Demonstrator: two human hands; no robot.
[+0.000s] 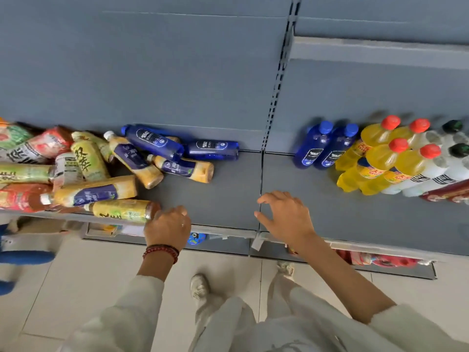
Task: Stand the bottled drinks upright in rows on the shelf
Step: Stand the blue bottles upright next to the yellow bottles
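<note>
Left hand (167, 227) against lying yellow-labelled plastic bottle (121, 211), grip unclear; right hand (285, 217) spread, empty; upright red-capped yellow plastic bottles (378, 155) at two o'clock, lettered "DAY".

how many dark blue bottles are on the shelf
4. Left lying blue bottle and right lying blue bottle at the pile's back; left standing blue bottle and right standing blue bottle beside the yellow bottles. Others may be hidden.

Left hand (167, 226) contact with yellow-label bottle (121, 211) unclear; left-edge bottles (15, 198) cropped; clear bottles (449, 171) at right blurred.
</note>
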